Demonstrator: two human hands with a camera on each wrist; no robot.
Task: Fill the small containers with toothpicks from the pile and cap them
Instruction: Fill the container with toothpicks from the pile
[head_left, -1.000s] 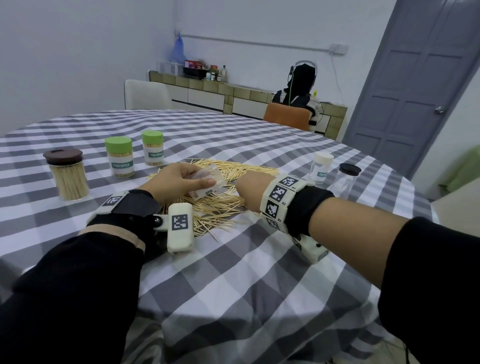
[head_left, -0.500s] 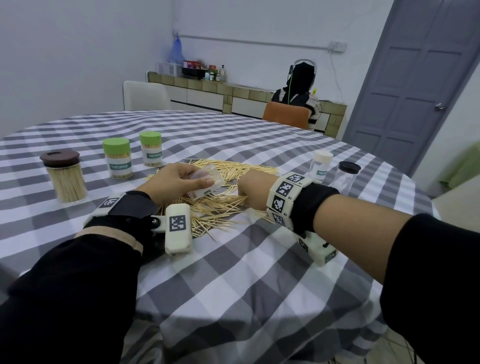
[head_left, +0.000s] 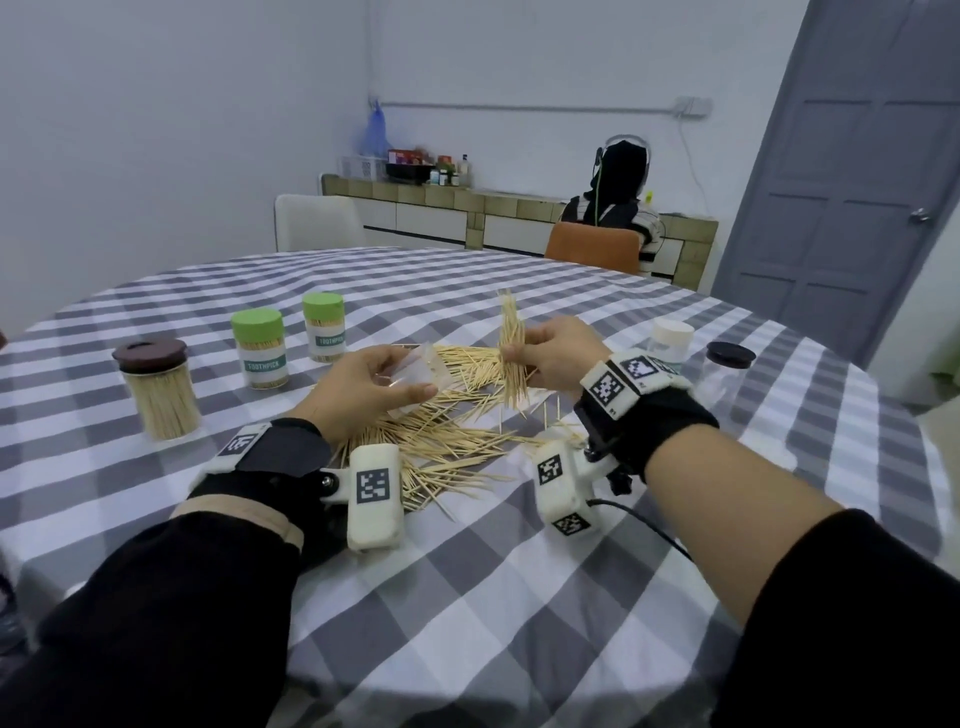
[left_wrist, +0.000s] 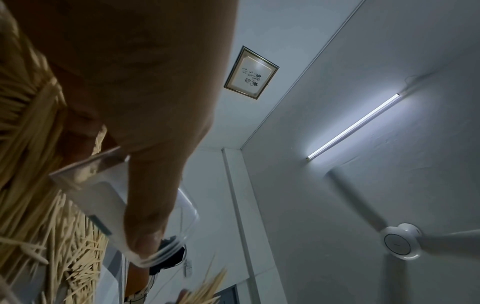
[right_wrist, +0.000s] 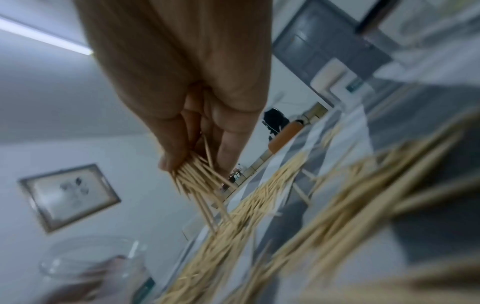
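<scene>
Right hand (head_left: 553, 356) is up off the checked grey-and-white tablecloth (head_left: 467, 597), fingers pinched tight round a bundle of pale wooden toothpicks (head_left: 511, 353), the sticks standing roughly upright with ends fanning out above and below the grip. Below it lies the loose pile of toothpicks (head_left: 441, 441), spread across the cloth between both wrists. Left hand (head_left: 363, 387) has its fingers and thumb curled round a small clear plastic container (head_left: 415, 371), uncapped, tipped on its side just above the pile, close beside the bundle; the mouth seems to face the right hand, though the wrist views are blurred there. Out to the left stand a brown-lidded clear jar (head_left: 158, 387) packed with toothpicks and two green-capped labelled containers (head_left: 260, 348). Far right, a white-capped small container (head_left: 671, 340) and a black-lidded clear jar (head_left: 727, 371), both upright.
</scene>
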